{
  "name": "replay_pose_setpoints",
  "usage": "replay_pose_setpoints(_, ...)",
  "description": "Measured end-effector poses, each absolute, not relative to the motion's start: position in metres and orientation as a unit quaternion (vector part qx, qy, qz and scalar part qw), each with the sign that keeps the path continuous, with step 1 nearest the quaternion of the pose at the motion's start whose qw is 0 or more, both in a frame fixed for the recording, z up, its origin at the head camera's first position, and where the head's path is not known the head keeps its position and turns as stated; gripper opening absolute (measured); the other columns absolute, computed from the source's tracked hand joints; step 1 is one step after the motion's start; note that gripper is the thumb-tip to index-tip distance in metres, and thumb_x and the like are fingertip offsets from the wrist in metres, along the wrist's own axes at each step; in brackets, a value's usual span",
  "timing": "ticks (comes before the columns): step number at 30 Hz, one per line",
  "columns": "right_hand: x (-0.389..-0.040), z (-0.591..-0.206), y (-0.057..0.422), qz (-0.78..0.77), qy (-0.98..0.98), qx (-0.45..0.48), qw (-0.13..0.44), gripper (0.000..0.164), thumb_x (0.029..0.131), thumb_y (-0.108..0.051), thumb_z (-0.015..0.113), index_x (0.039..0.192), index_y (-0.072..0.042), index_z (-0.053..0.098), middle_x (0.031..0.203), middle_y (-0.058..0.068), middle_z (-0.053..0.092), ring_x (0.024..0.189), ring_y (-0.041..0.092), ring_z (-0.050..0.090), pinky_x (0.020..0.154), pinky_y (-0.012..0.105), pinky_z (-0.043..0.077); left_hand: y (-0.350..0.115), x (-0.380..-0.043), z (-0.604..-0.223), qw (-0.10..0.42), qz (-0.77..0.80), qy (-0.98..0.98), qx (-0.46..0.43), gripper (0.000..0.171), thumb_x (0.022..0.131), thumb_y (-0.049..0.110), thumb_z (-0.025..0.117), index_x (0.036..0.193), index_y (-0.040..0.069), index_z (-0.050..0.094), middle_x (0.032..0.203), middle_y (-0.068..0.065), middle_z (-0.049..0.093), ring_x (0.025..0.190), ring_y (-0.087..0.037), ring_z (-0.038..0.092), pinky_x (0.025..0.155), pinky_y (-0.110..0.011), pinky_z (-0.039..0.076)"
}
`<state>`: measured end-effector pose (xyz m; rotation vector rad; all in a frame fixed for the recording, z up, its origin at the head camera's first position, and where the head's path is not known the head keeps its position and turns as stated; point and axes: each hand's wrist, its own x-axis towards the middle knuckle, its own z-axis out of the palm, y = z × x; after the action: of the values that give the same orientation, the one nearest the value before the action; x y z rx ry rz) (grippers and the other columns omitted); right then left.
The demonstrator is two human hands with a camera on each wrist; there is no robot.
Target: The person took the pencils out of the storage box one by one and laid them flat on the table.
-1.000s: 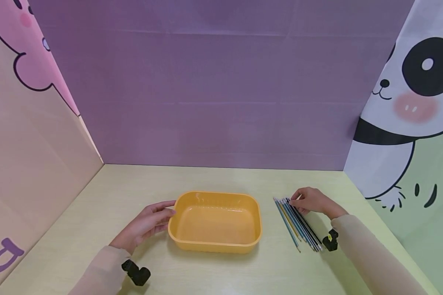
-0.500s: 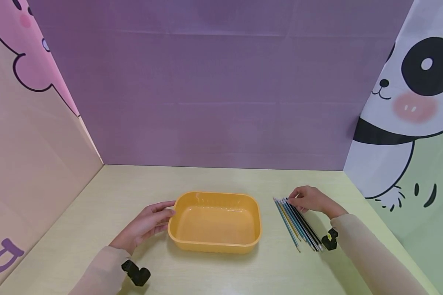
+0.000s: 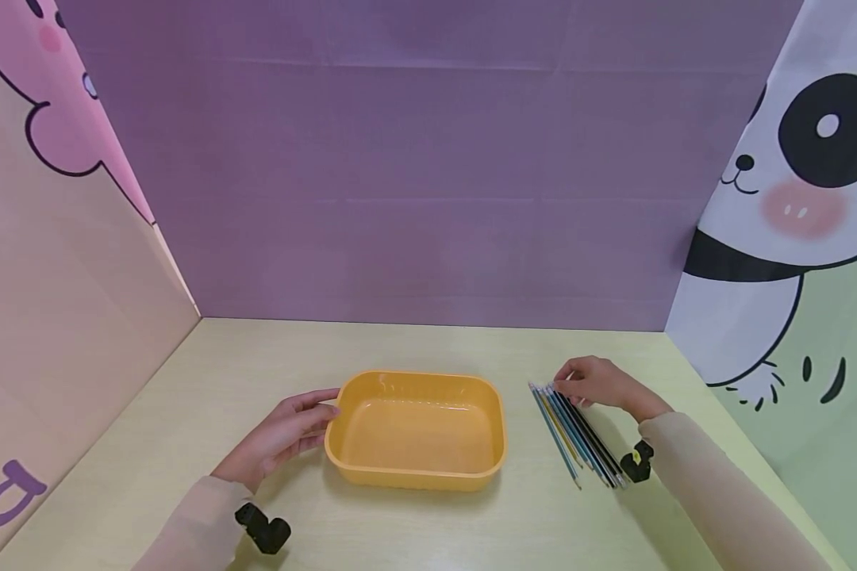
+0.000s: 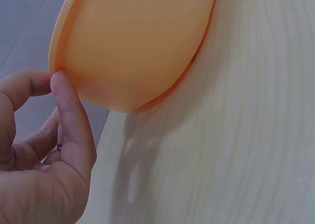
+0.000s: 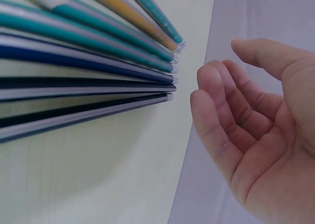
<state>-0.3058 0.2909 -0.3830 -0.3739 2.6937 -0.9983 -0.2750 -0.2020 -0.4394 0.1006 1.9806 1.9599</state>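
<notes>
A yellow plastic tray (image 3: 414, 436) stands on the table with nothing in it. My left hand (image 3: 286, 432) holds its left end; in the left wrist view the thumb (image 4: 71, 111) and forefinger pinch the tray's rim (image 4: 61, 42). To the right of the tray, several pencils (image 3: 578, 436) lie side by side in a slanting row, mostly teal, blue and black, with one yellow pencil (image 5: 130, 15). Over their far ends is my right hand (image 3: 600, 385). The right wrist view shows its fingers (image 5: 211, 120) loosely bent, just off the pencil ends and holding nothing.
The pale wooden table (image 3: 293, 349) ends at a purple backdrop (image 3: 428, 174). Side panels flank it, a pink-figured one (image 3: 78, 317) at left and a panda-printed one (image 3: 821, 317) at right. Black cameras (image 3: 264, 529) sit on both wrists.
My right hand has shifted slightly left and away from me along the pencils' far ends. The left hand, tray and pencils look the same.
</notes>
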Motion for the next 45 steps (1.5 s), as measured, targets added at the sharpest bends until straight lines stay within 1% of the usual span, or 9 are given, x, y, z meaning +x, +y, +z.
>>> replay_pose_setpoints(6, -0.308, -0.379, 0.288, -0.335, 0.924, -0.137, 0.122, 0.026, 0.1, -0.023, 0.063, 0.111, 0.0, 0.065, 0.081, 0.012, 0.064, 0.073, 0.025, 0.061, 0.069, 0.034, 0.057, -0.203, -0.275, -0.439, 0.174, 0.692, 0.7, 0.037, 0.06, 0.099, 0.018, 0.063, 0.149, -0.005, 0.039, 0.12, -0.012, 0.065, 0.095, -0.018, 0.066, 0.082, -0.028, 0.058)
replay_pose_setpoints(14, -0.312, -0.376, 0.283, -0.314, 0.931, -0.143, 0.124, 0.023, 0.1, -0.023, 0.063, 0.11, -0.002, 0.066, 0.084, 0.013, 0.065, 0.075, 0.026, 0.061, 0.07, 0.034, 0.057, -0.202, -0.274, -0.438, 0.173, 0.687, 0.705, 0.037, 0.06, 0.1, 0.02, 0.063, 0.149, -0.005, 0.04, 0.123, -0.013, 0.064, 0.096, -0.019, 0.067, 0.083, -0.029, 0.058)
replay_pose_setpoints(21, -0.313, -0.367, 0.274, -0.307, 0.932, -0.147, 0.123, 0.023, 0.099, -0.023, 0.064, 0.11, -0.002, 0.066, 0.087, 0.016, 0.066, 0.077, 0.032, 0.062, 0.069, 0.033, 0.057, -0.202, -0.275, -0.439, 0.169, 0.685, 0.708, 0.038, 0.058, 0.1, 0.019, 0.062, 0.149, -0.004, 0.04, 0.124, -0.014, 0.063, 0.096, -0.02, 0.067, 0.084, -0.03, 0.058)
replay_pose_setpoints(24, -0.314, -0.364, 0.27, -0.306, 0.932, -0.147, 0.127, 0.024, 0.099, -0.024, 0.065, 0.11, -0.003, 0.065, 0.088, 0.016, 0.066, 0.078, 0.032, 0.062, 0.07, 0.032, 0.057, -0.202, -0.275, -0.439, 0.169, 0.683, 0.71, 0.039, 0.058, 0.1, 0.019, 0.062, 0.149, -0.004, 0.04, 0.125, -0.014, 0.063, 0.097, -0.02, 0.067, 0.084, -0.03, 0.057)
replay_pose_setpoints(29, -0.314, -0.359, 0.263, -0.304, 0.932, -0.153, 0.126, 0.024, 0.099, -0.025, 0.065, 0.109, -0.004, 0.065, 0.089, 0.015, 0.067, 0.08, 0.034, 0.063, 0.072, 0.035, 0.057, -0.203, -0.275, -0.439, 0.171, 0.686, 0.707, 0.037, 0.059, 0.1, 0.019, 0.062, 0.149, -0.004, 0.04, 0.125, -0.014, 0.063, 0.097, -0.02, 0.067, 0.084, -0.03, 0.057)
replay_pose_setpoints(34, -0.311, -0.352, 0.254, -0.302, 0.932, -0.158, 0.126, 0.021, 0.099, -0.024, 0.065, 0.109, -0.005, 0.065, 0.091, 0.013, 0.067, 0.081, 0.032, 0.063, 0.075, 0.042, 0.057, -0.202, -0.275, -0.44, 0.171, 0.687, 0.705, 0.041, 0.06, 0.1, 0.019, 0.063, 0.149, -0.005, 0.04, 0.123, -0.013, 0.064, 0.096, -0.02, 0.067, 0.084, -0.03, 0.058)
replay_pose_setpoints(38, -0.308, -0.346, 0.246, -0.305, 0.929, -0.167, 0.126, 0.02, 0.098, -0.023, 0.066, 0.107, -0.005, 0.066, 0.086, 0.008, 0.067, 0.076, 0.027, 0.062, 0.075, 0.046, 0.056, -0.202, -0.275, -0.44, 0.169, 0.686, 0.707, 0.036, 0.058, 0.1, 0.019, 0.063, 0.148, -0.004, 0.041, 0.122, -0.013, 0.064, 0.095, -0.02, 0.067, 0.084, -0.03, 0.058)
replay_pose_setpoints(41, -0.307, -0.344, 0.24, -0.308, 0.926, -0.175, 0.129, 0.02, 0.098, -0.023, 0.066, 0.107, -0.005, 0.066, 0.083, 0.003, 0.066, 0.074, 0.024, 0.062, 0.075, 0.047, 0.057, -0.201, -0.275, -0.44, 0.168, 0.684, 0.709, 0.032, 0.058, 0.1, 0.019, 0.063, 0.148, -0.004, 0.041, 0.123, -0.014, 0.064, 0.095, -0.02, 0.067, 0.084, -0.03, 0.057)
replay_pose_setpoints(45, -0.309, -0.342, 0.233, -0.306, 0.925, -0.183, 0.133, 0.017, 0.098, -0.022, 0.067, 0.106, -0.006, 0.067, 0.083, 0.002, 0.067, 0.074, 0.025, 0.063, 0.073, 0.043, 0.058, -0.201, -0.275, -0.44, 0.168, 0.685, 0.709, 0.032, 0.058, 0.1, 0.019, 0.063, 0.148, -0.004, 0.041, 0.123, -0.013, 0.064, 0.095, -0.019, 0.067, 0.084, -0.029, 0.057)
